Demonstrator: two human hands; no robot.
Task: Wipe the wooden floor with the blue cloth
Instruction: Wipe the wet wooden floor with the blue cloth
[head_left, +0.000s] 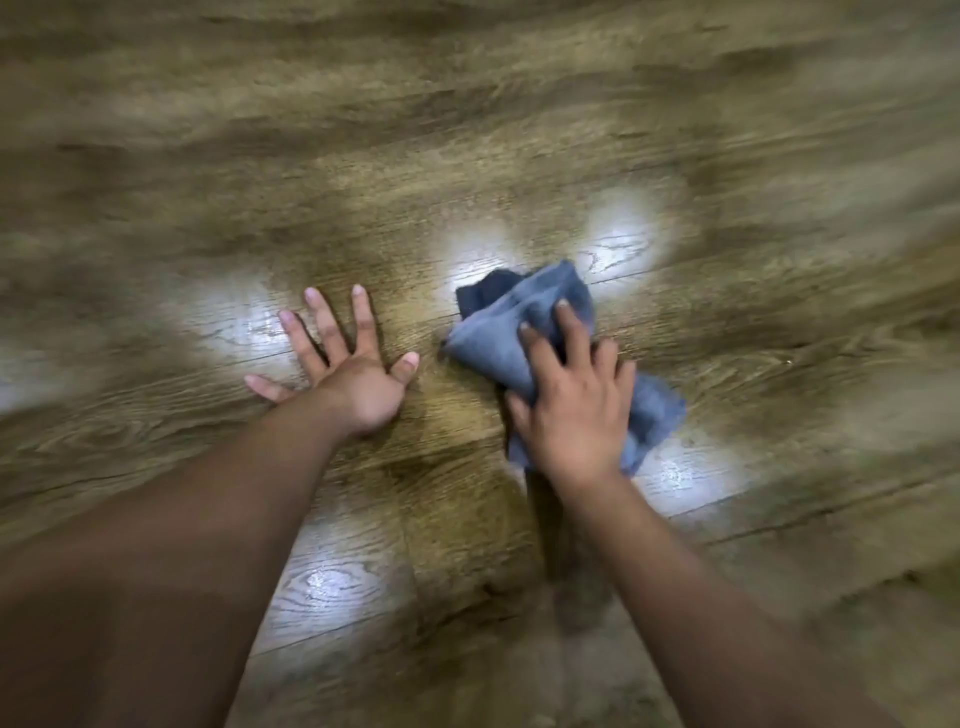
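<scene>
A crumpled blue cloth (498, 332) lies on the wooden floor (467, 130) in the middle of the view. My right hand (576, 405) lies on top of the cloth with its fingers spread and fairly straight, pressing it down onto the boards. My left hand (348, 364) rests flat on the bare floor just left of the cloth, fingers splayed wide, not touching it. Part of the cloth is hidden under my right palm.
Brown wood-grain planks fill the whole view, with bright glossy light patches (623, 228) around both hands. The edges of the picture are smeared by motion blur.
</scene>
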